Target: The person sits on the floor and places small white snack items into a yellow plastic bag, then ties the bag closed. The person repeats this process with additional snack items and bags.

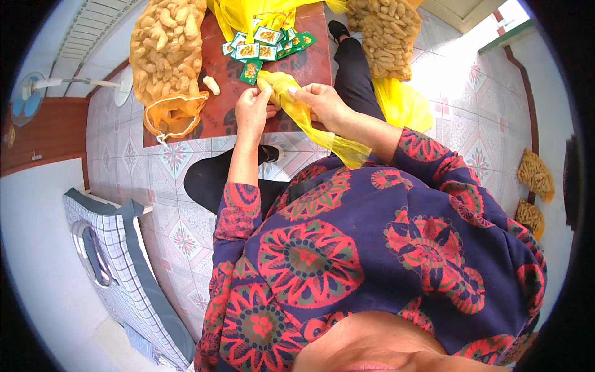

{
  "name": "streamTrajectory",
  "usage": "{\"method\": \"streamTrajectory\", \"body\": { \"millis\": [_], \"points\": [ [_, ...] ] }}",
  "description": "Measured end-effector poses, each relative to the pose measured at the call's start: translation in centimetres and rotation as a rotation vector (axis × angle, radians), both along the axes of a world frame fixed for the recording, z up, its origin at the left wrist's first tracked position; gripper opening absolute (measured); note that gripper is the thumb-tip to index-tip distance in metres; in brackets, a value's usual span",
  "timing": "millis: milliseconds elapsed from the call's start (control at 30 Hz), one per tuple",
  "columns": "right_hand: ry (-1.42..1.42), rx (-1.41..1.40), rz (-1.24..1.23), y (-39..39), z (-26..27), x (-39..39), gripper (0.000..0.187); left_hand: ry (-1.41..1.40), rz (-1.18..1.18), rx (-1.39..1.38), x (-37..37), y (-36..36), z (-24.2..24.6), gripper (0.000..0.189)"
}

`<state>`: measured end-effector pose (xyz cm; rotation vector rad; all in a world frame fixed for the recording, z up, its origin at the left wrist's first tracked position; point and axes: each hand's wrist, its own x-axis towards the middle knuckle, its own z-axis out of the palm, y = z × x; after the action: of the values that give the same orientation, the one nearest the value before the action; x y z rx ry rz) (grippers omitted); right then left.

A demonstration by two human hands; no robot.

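Note:
A small yellow mesh bag with a few peanuts in its far end is between my hands, over the near part of a red-brown board. My left hand pinches the filled end from the left. The fingers of my right hand grip the mesh just beside the peanuts. From there the bag's loose tail hangs towards my lap. Just beyond the bag lies a loose pile of green picture labels. One unshelled peanut rests on the board to the left.
An orange mesh sack of peanuts lies at the left, its drawstring mouth towards me. More yellow mesh covers the far edge. Another full sack stands right of my leg, above yellow netting. Small peanut bags sit by the right wall.

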<state>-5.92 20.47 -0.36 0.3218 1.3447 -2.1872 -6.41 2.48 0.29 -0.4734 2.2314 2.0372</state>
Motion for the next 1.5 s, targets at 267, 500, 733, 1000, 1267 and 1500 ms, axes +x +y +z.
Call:
{"method": "streamTrajectory", "body": {
  "millis": [267, 500, 733, 1000, 1267, 1500],
  "points": [
    [0.156, 0.039, 0.041, -0.4, -2.0, -0.2, 0.026, 0.042, -0.196, -0.260, 5.1, 3.1, 2.1, 0.043],
    [0.056, 0.157, 0.240, -0.1, -1.0, -0.2, 0.015, 0.107, -0.284, -0.368, 5.8, 3.4, 1.9, 0.023],
    [0.096, 0.107, 0.147, -1.2, -2.3, -0.9, 0.011, 0.210, -0.440, -0.419, 6.3, 3.7, 3.0, 0.020],
    [0.005, 0.158, 0.053, -2.5, -0.6, -1.7, 0.013, 0.267, -0.514, -0.586, 6.7, 4.1, 3.4, 0.019],
    [-0.067, 0.146, 0.047, -2.2, -0.4, -2.4, 0.023, 0.253, -0.513, -0.509, 6.9, 3.3, 3.6, 0.021],
    [0.014, 0.140, 0.130, -2.1, -0.6, -2.6, 0.026, 0.214, -0.457, -0.350, 7.3, 3.0, 2.3, 0.021]
  ]
}}
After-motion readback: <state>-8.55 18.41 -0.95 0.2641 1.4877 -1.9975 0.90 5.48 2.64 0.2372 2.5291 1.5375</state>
